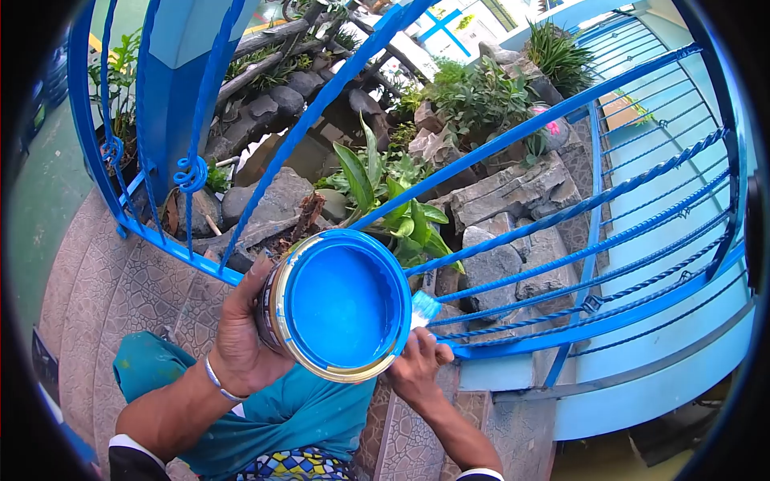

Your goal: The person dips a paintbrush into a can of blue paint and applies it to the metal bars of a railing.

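Observation:
My left hand (243, 333) is wrapped around the side of an open paint can (341, 373), its thumb up along the wall. Bright blue paint (345, 305) fills the inside, and blue smears coat the inner rim. On the can's other side, my right hand (417, 365) is closed on a paintbrush (423, 309). The brush points upward, its pale bristles tipped with blue, beside the can's rim. Most of its handle is hidden by my fingers. Just beyond both hands runs a blue metal railing (489, 154) with twisted bars.
Behind the railing lies a rock garden with grey stones (269, 196), leafy plants (377, 184) and dark water. A blue post (172, 104) stands at the left. Stone-patterned paving (104, 264) curves below. A light blue curved wall (642, 393) is at the right.

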A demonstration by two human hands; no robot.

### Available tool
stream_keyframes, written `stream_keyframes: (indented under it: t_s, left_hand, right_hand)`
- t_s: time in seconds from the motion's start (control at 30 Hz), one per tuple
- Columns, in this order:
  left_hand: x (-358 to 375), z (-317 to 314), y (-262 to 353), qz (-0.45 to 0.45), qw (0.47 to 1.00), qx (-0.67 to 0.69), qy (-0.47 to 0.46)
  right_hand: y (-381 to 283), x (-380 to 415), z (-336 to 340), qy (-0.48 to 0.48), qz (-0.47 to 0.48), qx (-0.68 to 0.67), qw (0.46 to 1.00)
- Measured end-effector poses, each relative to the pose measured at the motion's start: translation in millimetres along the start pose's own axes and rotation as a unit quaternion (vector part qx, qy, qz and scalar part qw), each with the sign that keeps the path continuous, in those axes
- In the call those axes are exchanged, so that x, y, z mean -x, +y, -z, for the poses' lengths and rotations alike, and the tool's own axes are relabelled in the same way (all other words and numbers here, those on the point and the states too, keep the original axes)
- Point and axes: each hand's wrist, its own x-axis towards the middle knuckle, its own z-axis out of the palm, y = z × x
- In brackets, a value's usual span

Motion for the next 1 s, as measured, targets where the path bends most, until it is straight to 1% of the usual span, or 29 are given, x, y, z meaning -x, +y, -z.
stream_keyframes:
  t_s: [0.07,0.1,0.2,0.23,0.33,0.37,0.47,0.5,0.6,0.63,0.7,0.8,0.83,0.87,0.9,1.0]
  left_hand:
    - [1.5,-5.0,0.1,0.008,0.999,0.035,0.003]
    - [1.8,-5.3,-0.4,0.010,0.999,0.033,0.005]
    - [2.0,-5.9,0.2,0.003,1.000,0.028,0.009]
    - [2.5,-6.9,0.0,0.001,1.000,0.025,0.011]
    - [1.5,-5.2,-0.4,-0.005,1.000,0.019,0.009]
    - [1.6,-4.1,-0.5,-0.008,1.000,0.018,0.008]
    - [4.7,-5.0,0.1,0.000,1.000,0.025,0.006]
    - [5.3,-5.1,-0.7,0.001,1.000,0.025,0.007]
    - [4.9,-4.4,0.4,-0.008,1.000,0.022,0.009]
    - [4.9,-3.7,0.4,-0.009,1.000,0.020,0.011]
    - [5.8,-4.7,0.5,-0.008,1.000,0.017,0.008]
    - [5.8,-5.9,0.1,-0.009,1.000,0.021,0.007]
    - [5.7,-5.1,-0.4,-0.010,1.000,0.022,0.005]
    - [4.6,-3.7,-0.6,-0.012,1.000,0.022,0.003]
    - [4.3,-3.1,-0.2,-0.015,1.000,0.023,0.000]
    - [5.1,-3.7,0.5,-0.014,1.000,0.017,0.005]
  right_hand:
    - [5.9,3.8,-11.8,-0.011,-0.019,0.021,1.000]
    - [3.3,3.1,-13.9,-0.033,-0.025,0.040,0.998]
    - [-6.5,21.3,-34.4,-0.051,0.043,-0.046,0.997]
    - [-11.9,24.0,-37.6,-0.040,0.054,-0.071,0.995]
    - [-25.4,24.0,-35.1,-0.002,0.069,-0.089,0.994]
    - [-27.9,21.9,-35.0,0.016,0.073,-0.075,0.994]
    - [-30.0,21.9,-62.2,-0.001,0.047,-0.068,0.997]
    - [-27.3,33.9,-79.5,-0.098,0.031,-0.044,0.994]
    - [-33.0,39.5,-94.1,-0.085,0.064,-0.036,0.994]
    - [-38.3,44.4,-99.9,-0.115,0.062,-0.106,0.986]
    - [-41.5,46.1,-105.3,-0.109,0.056,-0.152,0.981]
    - [-50.3,53.1,-132.7,-0.094,-0.040,-0.273,0.957]
    - [-42.8,50.0,-139.5,-0.104,-0.005,-0.172,0.980]
    - [-39.6,47.4,-145.7,-0.106,0.004,-0.140,0.985]
    - [-40.3,46.6,-149.3,-0.104,0.007,-0.147,0.984]
    - [-50.3,42.6,-160.2,-0.092,0.012,-0.244,0.965]
